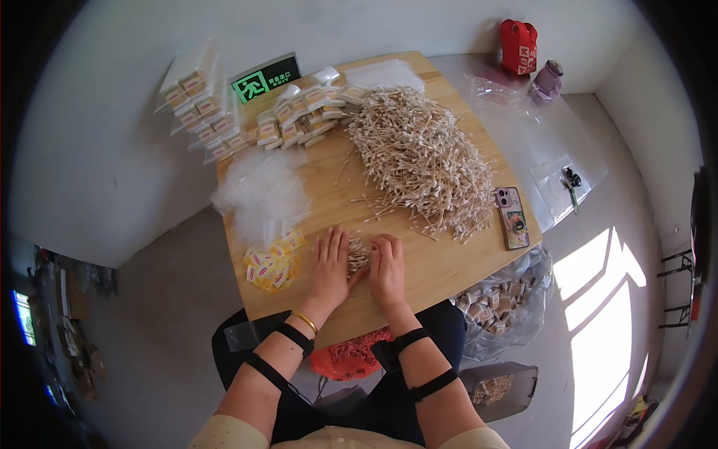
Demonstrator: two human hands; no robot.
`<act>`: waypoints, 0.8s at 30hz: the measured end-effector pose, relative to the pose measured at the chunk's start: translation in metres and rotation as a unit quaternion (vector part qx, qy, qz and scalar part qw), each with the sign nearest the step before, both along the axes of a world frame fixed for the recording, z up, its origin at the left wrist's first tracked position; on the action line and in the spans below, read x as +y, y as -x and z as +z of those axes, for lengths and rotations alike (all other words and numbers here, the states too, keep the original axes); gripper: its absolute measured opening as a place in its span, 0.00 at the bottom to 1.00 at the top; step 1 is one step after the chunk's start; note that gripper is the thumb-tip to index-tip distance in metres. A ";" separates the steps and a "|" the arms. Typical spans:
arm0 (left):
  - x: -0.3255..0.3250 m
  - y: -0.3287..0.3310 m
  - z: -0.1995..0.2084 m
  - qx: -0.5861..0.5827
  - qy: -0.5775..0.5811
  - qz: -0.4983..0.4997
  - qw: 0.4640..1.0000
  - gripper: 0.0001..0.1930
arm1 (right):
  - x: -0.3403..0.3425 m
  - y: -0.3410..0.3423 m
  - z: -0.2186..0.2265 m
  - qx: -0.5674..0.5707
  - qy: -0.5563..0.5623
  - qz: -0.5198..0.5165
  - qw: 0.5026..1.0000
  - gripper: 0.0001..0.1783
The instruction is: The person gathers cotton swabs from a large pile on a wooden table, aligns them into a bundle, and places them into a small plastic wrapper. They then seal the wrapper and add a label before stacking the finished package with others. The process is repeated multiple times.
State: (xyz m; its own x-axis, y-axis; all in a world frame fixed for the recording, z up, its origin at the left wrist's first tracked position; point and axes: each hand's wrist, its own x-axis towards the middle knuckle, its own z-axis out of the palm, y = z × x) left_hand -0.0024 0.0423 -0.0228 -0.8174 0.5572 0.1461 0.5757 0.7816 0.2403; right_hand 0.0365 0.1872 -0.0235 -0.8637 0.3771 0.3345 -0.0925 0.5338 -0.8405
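Note:
Close to the table's near edge, a small bunch of cotton swabs (pixel 358 257) lies between my two hands. My left hand (pixel 330 262) rests along its left side with straight fingers, and its thumb reaches across toward the other hand. On the right side my right hand (pixel 387 269) curls its fingers against the swabs. Part of the bunch is hidden under the hands. Just beyond is a large heap of loose cotton swabs (pixel 426 161). Small yellow-and-white paper labels (pixel 273 262) are scattered left of my left hand, with clear plastic bags (pixel 263 191) piled behind them.
Packed swab bundles (pixel 303 116) and stacked packs (pixel 198 101) stand at the back left, near a green exit sign (pixel 265 78). A phone (pixel 512 218) lies at the wooden table's right edge. Below are a bag of packs (pixel 493 303), a grey bin (pixel 501 389) and a red bag (pixel 348 359).

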 end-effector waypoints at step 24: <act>-0.018 -0.014 0.028 -0.057 0.039 -0.038 0.997 0.55 | 0.002 0.000 -0.002 0.005 0.004 -0.013 1.000 0.11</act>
State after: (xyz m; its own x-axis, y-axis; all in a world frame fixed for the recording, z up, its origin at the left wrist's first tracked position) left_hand 0.0112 0.0246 0.0053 -0.7812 0.6242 0.0086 0.6064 0.7556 0.2478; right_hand 0.0362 0.1893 -0.0256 -0.8502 0.4018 0.3401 -0.0875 0.5292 -0.8439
